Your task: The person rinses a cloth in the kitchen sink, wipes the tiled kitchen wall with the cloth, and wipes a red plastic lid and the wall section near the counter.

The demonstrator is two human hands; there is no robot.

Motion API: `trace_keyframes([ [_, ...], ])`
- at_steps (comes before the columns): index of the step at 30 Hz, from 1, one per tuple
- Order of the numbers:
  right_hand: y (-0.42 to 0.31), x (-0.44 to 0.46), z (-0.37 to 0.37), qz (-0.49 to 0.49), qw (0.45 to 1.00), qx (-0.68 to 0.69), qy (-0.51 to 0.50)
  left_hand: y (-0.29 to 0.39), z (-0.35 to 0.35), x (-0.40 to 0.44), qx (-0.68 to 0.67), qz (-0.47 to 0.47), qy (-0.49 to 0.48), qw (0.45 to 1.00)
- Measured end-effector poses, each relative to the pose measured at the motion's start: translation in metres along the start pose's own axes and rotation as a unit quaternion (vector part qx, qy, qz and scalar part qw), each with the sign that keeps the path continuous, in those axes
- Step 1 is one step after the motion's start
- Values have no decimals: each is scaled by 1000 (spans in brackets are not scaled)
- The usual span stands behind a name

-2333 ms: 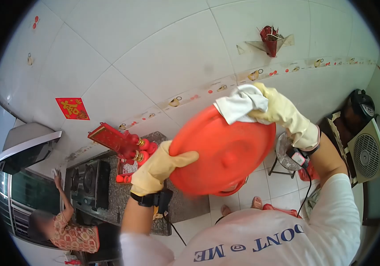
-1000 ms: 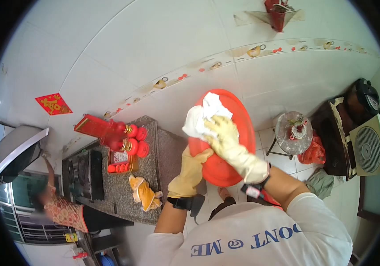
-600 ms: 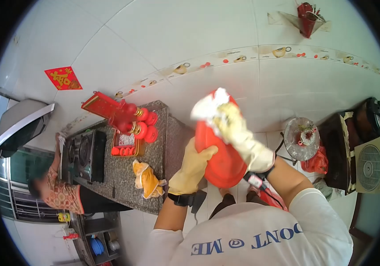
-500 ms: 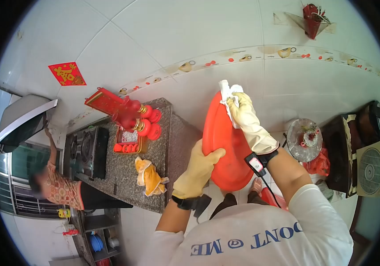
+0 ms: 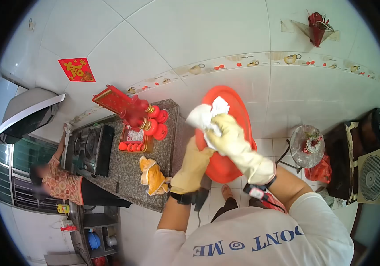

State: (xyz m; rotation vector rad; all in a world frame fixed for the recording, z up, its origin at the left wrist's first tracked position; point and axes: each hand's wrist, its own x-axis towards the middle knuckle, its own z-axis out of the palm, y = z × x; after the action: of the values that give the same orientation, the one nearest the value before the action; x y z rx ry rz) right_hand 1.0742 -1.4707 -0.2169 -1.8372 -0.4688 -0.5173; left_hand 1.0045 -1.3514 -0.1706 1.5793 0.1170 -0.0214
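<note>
A red plastic basin [image 5: 236, 106] is held up in front of me, tilted, with part of its surface hidden behind my gloves. My left hand [image 5: 193, 170], in a pale yellow rubber glove, is closed on its left edge. My right hand [image 5: 231, 138], gloved the same way, grips a crumpled white cloth [image 5: 203, 119] over the left part of the basin. The cloth is slightly blurred, and its loose end sticks out beyond the basin's edge.
On the granite counter [image 5: 123, 175] at left are an orange cloth [image 5: 154, 175], red lamps [image 5: 159, 124], a tray [image 5: 148, 144] and a gas stove [image 5: 88, 144]. Another person [image 5: 66, 186] reaches beside the stove. At right stand a small round table [image 5: 307, 153] and a fan [image 5: 373, 173].
My right hand has moved the white cloth down and left across the basin, from its top edge to its left side. The basin has tilted, and the other person's arm has lowered.
</note>
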Motion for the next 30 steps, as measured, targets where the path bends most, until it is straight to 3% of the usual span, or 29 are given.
trace_keyframes([
  [4,-2,15,-2,157,986,62,-16,9,-1,1,57,-9,12,998],
  [5,2,28,-5,119,991,61,15,15,4,-2,53,-7,5,999],
  [7,22,59,-3,196,973,119,28,24,15,-10,44,-6,-9,999],
  [10,4,59,-18,148,985,89,-18,33,14,-10,54,-21,-9,998],
  [12,-22,34,-24,105,987,85,-89,23,5,1,28,17,-2,999],
  [13,-21,20,-15,11,999,31,-30,22,3,2,17,32,1,999],
  [16,-9,30,-11,31,995,92,10,41,7,-9,110,-7,33,993],
  [17,-6,40,-11,39,994,75,76,39,9,-13,103,-14,12,994],
  [18,0,60,-26,280,940,187,-48,37,10,-18,98,-20,-9,995],
  [20,55,73,-22,304,897,320,-5,34,5,-32,59,-35,-3,998],
  [23,47,78,-71,397,820,411,-36,23,-12,-39,-12,-48,61,997],
  [26,68,74,-86,328,836,439,-41,34,-19,-40,-19,-62,44,997],
  [28,64,73,-68,169,933,316,-25,36,-16,-42,-21,-70,16,997],
  [30,48,71,-66,66,973,206,-80,26,-15,-41,-8,-64,-29,997],
])
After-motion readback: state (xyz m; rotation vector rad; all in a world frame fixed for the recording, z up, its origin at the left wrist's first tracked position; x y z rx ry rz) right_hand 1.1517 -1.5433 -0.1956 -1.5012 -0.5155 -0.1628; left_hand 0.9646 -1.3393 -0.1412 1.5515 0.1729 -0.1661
